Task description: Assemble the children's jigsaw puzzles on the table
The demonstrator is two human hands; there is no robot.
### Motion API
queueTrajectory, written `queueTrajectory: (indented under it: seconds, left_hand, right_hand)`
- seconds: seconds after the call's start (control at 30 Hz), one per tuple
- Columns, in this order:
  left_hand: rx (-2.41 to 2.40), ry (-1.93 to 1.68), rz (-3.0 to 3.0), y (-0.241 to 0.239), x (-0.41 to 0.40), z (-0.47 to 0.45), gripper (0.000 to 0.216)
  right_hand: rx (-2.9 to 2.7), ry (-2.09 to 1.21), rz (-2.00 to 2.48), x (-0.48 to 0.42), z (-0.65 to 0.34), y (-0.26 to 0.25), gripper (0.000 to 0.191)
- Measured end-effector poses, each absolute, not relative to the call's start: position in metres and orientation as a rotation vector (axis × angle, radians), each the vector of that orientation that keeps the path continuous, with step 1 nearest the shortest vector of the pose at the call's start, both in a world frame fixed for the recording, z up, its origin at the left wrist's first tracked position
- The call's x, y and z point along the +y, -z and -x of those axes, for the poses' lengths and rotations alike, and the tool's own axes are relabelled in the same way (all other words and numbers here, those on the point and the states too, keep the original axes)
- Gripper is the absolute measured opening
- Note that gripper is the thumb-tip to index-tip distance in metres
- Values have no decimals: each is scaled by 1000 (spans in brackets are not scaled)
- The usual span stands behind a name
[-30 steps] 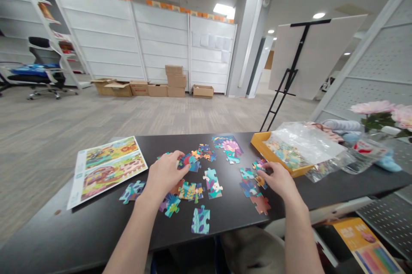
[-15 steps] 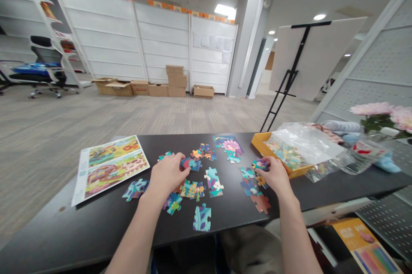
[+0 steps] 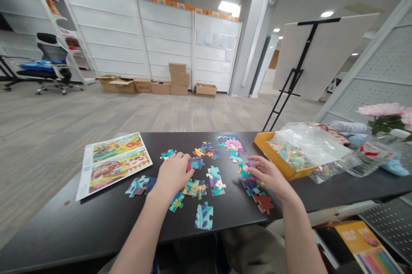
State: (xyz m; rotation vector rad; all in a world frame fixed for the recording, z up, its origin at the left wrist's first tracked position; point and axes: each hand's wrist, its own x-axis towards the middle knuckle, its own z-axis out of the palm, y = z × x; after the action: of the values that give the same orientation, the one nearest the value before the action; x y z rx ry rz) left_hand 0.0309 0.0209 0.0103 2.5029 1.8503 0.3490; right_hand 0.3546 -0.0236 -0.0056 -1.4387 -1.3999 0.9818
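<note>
Jigsaw pieces (image 3: 216,181), some joined, spread across lower centre of frame on bench (image 3: 106,224).
Left hand (image 3: 175,172), left of centre: fingers curled low beside a red-and-blue piece (image 3: 195,163); whether it grips anything cannot be told. Right hand (image 3: 268,175), right of centre: fingers loosely parted, fingertips at a teal piece (image 3: 243,170); hold unclear. Picture sheet (image 3: 117,162), left of frame; yellow box (image 3: 271,159), right; cardboard boxes (image 3: 179,78), upper centre.
</note>
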Motion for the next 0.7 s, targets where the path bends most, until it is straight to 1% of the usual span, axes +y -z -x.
queueTrajectory:
  seconds: [0.13,0.2,0.27,0.37,0.47,0.7]
  left_hand:
    - [1359,-509,-2624,-7,13,-44,34]
    - [1150,-535,-2625,-5,8,-55,37]
    - [1043,-522,-2621,-3,3,-65,40]
    - [992,-447,-2638,-2,-2,-77,40]
    - [1004,-395,-2649,-2,-3,-82,36]
    - [1011,-383,-2672,2,-1,-80,26]
  right_hand:
    - [-1571,-1183,1378,-27,-329,-1,44]
    - [-1603,-1231,1367,-27,-320,0,42]
    - [-1608,-1247,1371,-27,-316,3,42]
    - [-1620,-1230,1409,-25,-314,8,43]
    - [-1672,-1179,1465,-24,-316,11,42]
    - [-1817,-956,1590,-21,-325,14,37]
